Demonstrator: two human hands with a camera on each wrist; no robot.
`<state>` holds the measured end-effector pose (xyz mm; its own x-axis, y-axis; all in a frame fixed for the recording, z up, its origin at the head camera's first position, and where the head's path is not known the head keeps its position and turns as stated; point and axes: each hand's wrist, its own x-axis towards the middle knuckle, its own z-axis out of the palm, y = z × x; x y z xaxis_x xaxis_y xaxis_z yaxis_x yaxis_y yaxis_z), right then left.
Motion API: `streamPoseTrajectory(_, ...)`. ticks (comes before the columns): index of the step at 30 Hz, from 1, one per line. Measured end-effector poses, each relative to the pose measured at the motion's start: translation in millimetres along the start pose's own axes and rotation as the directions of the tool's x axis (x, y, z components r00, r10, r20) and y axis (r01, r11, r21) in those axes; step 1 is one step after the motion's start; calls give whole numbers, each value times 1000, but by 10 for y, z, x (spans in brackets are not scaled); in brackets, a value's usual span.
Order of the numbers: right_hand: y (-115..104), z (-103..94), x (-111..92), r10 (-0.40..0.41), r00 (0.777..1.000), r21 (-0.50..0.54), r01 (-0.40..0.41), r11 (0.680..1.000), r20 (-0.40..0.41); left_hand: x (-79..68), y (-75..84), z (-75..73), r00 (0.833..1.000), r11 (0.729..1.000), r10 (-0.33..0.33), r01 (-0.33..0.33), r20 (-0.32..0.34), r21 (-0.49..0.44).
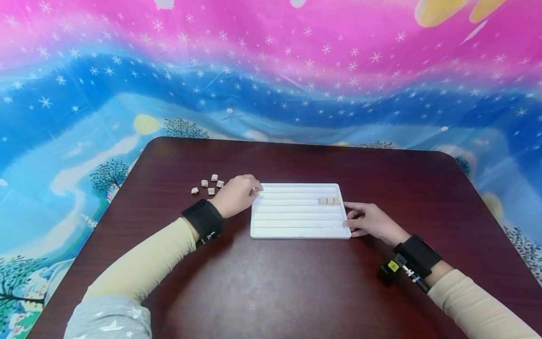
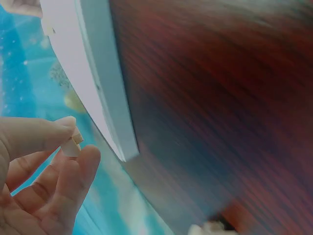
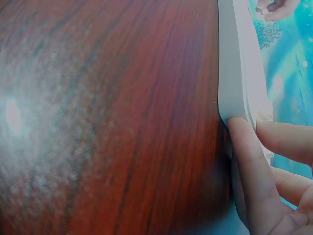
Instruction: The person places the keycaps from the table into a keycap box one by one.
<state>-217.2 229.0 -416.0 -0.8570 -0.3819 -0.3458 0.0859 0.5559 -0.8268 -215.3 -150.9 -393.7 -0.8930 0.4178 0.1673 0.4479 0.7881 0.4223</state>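
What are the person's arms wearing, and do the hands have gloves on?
The left hand and right hand wear no gloves. The sleeves are pale yellow, and grey cloth with white stars sits above the left one. Each wrist has a black band; the right band carries a black gadget with a yellow square.

White tray; cream blocks; reddish-brown, dark-grained table; black wristbands; pale-yellow sleeves; grey cloth with white stars; pink-and-blue curtain sprinkled with white snowflakes.
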Motion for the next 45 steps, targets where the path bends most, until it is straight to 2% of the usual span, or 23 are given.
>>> streamPoseTrajectory(6, -15, -7, -5, -10, 1000, -8, 10, 1000, 3, 117, 105, 52, 999, 1000, 29, -29, 15, 1)
streamPoseTrajectory(11, -14, -3, -5, -10, 1000, -9, 10, 1000, 7, 204, 182, 82, 999, 999, 3, -2, 36, -34)
streamPoseTrajectory(19, -4, 6, -3, -4, 1000, -8, 4, 1000, 4, 355, 295, 162, 993, 988, -73, 85, 88, -131)
streamPoseTrajectory(24, -4, -2, -8, -8, 1000, -11, 8, 1000, 4, 443, 381, 204, 993, 983, -69, 84, 95, -161)
streamPoseTrajectory(34, -11, -1, -3, -16, 1000, -15, 16, 1000, 1, 553, 500, 330, 990, 987, -50, 68, 131, -142)
streamPoseTrajectory(45, -4, -8, -3, -10, 1000, -4, 10, 1000, 7, 631, 608, 381, 988, 989, -48, 67, 146, -129)
